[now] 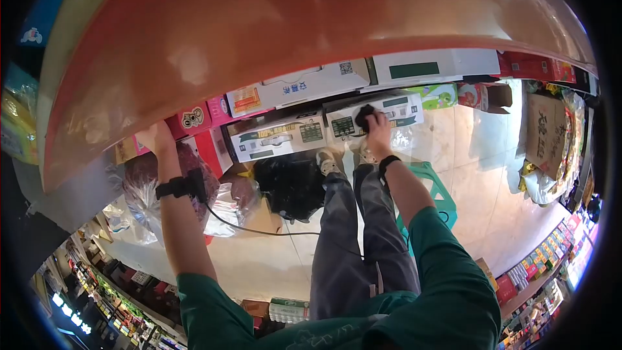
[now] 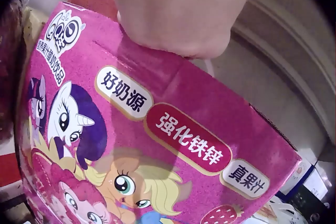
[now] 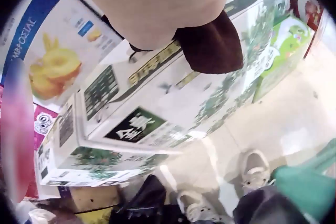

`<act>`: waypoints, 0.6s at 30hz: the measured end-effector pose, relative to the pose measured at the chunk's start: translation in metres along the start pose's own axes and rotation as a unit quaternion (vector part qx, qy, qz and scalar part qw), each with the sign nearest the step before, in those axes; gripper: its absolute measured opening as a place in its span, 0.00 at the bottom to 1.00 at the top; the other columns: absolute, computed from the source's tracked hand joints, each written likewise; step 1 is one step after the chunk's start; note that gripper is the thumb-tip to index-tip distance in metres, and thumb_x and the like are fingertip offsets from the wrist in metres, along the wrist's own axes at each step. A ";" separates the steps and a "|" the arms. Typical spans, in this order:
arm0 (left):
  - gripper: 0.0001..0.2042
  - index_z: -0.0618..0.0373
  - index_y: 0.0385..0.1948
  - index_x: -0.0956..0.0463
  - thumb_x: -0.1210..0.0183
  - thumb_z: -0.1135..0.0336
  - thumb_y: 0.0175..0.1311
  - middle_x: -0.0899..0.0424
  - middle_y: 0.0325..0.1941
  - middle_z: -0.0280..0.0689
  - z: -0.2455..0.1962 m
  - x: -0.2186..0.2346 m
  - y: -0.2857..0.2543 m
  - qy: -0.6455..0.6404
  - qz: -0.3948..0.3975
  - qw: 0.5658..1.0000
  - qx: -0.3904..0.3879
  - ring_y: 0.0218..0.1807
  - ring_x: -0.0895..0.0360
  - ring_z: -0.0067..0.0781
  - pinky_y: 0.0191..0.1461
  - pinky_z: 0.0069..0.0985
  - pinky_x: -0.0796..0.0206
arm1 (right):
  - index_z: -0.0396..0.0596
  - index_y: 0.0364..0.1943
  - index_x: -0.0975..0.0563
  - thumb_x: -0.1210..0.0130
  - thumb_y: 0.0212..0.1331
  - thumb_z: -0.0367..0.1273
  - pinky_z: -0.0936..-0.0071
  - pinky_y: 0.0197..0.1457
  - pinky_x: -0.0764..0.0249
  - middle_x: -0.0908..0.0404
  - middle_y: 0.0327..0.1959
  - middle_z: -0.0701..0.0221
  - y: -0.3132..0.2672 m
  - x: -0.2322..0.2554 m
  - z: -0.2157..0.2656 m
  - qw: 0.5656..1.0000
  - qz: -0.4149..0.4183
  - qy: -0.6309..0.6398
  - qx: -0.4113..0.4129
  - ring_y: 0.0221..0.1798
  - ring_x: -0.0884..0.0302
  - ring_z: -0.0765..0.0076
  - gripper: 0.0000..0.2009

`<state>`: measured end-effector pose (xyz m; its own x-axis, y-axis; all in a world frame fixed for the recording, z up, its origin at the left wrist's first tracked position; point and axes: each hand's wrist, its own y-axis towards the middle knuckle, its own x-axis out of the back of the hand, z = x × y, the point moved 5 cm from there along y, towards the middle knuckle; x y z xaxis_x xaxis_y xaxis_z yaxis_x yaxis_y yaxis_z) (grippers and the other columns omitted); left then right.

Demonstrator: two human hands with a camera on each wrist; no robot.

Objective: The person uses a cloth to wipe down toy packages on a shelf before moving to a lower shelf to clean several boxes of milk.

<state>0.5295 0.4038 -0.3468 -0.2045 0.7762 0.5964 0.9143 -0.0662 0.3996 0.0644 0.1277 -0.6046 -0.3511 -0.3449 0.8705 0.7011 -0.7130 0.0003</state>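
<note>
My left hand (image 1: 154,137) grips the top edge of a pink drink carton (image 2: 121,150) printed with cartoon ponies, its fingertips hidden behind the panel in the left wrist view. A bit of white handle shows beside the knuckles. Over on the right, my right hand (image 1: 379,135) holds a dark brown cloth (image 3: 215,45) bunched under its fingers. The cloth lies against the top of a white carton (image 3: 173,98) with green leaf prints. A second white carton (image 1: 278,137) stands beside that one, to its left in the head view.
An orange-red curved surface (image 1: 311,13) overhangs the row of cartons. A black plastic bag (image 1: 288,185) lies left of the feet, and a green stool (image 1: 440,198) stands at the right. Filled clear bags (image 1: 146,188) sit below the left arm, where a cable (image 1: 259,232) trails.
</note>
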 end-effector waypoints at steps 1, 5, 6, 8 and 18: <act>0.17 0.69 0.32 0.19 0.43 0.58 0.62 0.19 0.21 0.37 -0.001 0.001 0.000 0.005 0.007 1.000 0.004 0.26 0.32 0.20 0.34 0.27 0.38 | 0.50 0.43 0.25 0.51 0.48 0.23 0.56 0.59 0.36 0.29 0.52 0.62 0.003 0.002 -0.020 0.999 -0.003 -0.008 -0.032 0.55 0.33 0.49 0.16; 0.17 0.69 0.32 0.19 0.43 0.58 0.62 0.18 0.21 0.39 -0.009 0.002 0.000 0.036 0.000 0.999 -0.019 0.26 0.32 0.21 0.34 0.29 0.38 | 0.49 0.43 0.26 0.46 0.43 0.19 0.56 0.57 0.35 0.28 0.49 0.61 0.007 0.030 -0.073 0.993 -0.009 -0.027 -0.115 0.53 0.33 0.46 0.19; 0.17 0.68 0.32 0.19 0.43 0.58 0.62 0.18 0.22 0.39 -0.007 0.001 0.000 0.032 0.003 0.999 -0.004 0.26 0.31 0.21 0.35 0.29 0.37 | 0.49 0.44 0.27 0.45 0.42 0.18 0.56 0.57 0.34 0.28 0.48 0.62 0.007 0.037 -0.076 0.991 -0.004 -0.032 -0.130 0.53 0.33 0.46 0.20; 0.17 0.67 0.33 0.18 0.43 0.58 0.62 0.17 0.24 0.40 -0.001 0.001 0.001 0.026 0.009 0.999 0.026 0.28 0.29 0.22 0.36 0.28 0.36 | 0.50 0.45 0.28 0.45 0.42 0.18 0.54 0.56 0.35 0.29 0.48 0.61 0.008 0.041 -0.072 0.989 -0.011 -0.035 -0.141 0.53 0.33 0.45 0.22; 0.14 0.66 0.27 0.25 0.45 0.62 0.66 0.23 0.24 0.31 -0.043 0.005 -0.005 -0.125 -0.016 0.992 -0.005 0.29 0.31 0.19 0.36 0.22 0.38 | 0.51 0.52 0.30 0.43 0.43 0.21 0.50 0.60 0.40 0.35 0.53 0.55 0.002 -0.014 0.010 0.982 -0.010 0.023 -0.187 0.56 0.37 0.40 0.26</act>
<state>0.5090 0.3813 -0.3155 -0.1387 0.9090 0.3931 0.9049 -0.0450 0.4233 0.0770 0.1372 -0.6119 -0.3964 -0.3501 0.8487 0.4202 -0.8911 -0.1713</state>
